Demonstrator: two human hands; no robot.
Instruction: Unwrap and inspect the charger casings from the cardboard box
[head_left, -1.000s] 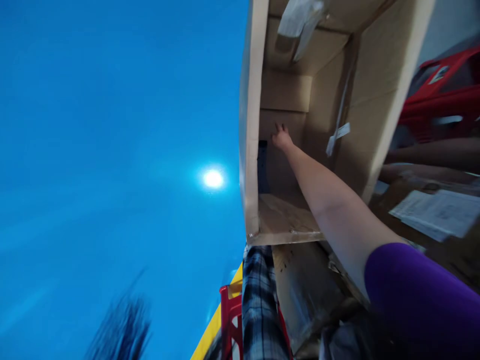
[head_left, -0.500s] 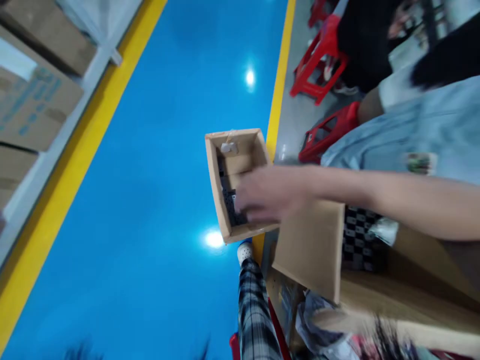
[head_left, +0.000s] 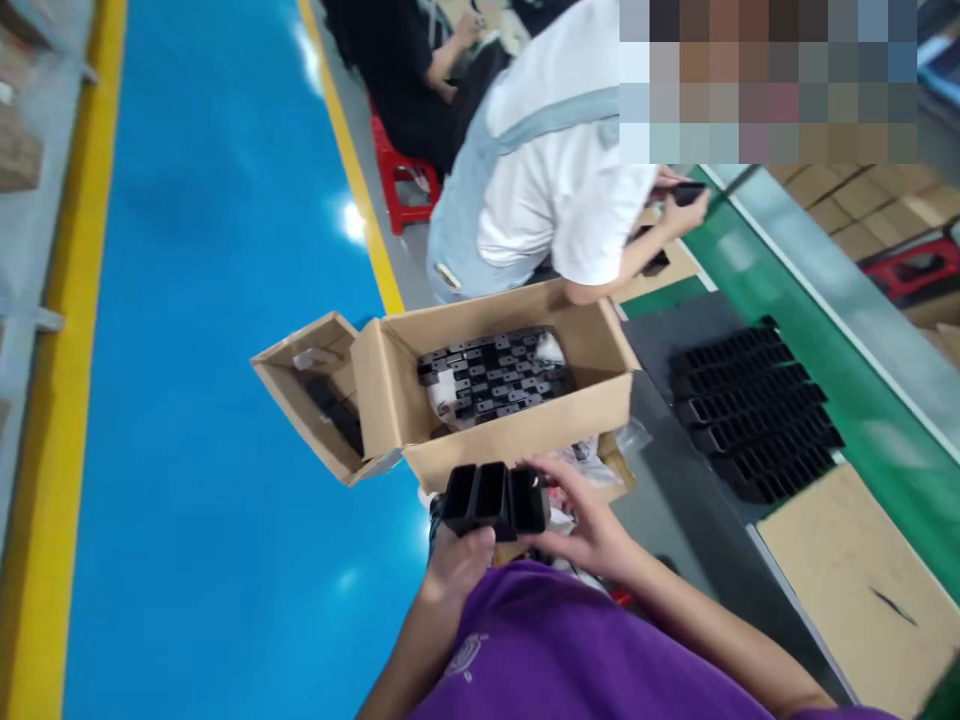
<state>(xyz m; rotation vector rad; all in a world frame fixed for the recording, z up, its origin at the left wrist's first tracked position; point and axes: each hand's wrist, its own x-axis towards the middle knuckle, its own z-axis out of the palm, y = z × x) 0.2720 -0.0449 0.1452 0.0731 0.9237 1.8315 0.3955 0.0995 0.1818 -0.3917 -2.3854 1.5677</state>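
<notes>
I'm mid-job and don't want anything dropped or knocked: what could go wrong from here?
Three black parts sit side by side between the left hand and right hand; one could slip if either grip loosens.
The flap of the large box hides part of the smaller box in this view and might catch a reaching hand.
A co-worker's elbow is close to the large box and could nudge it.
</notes>
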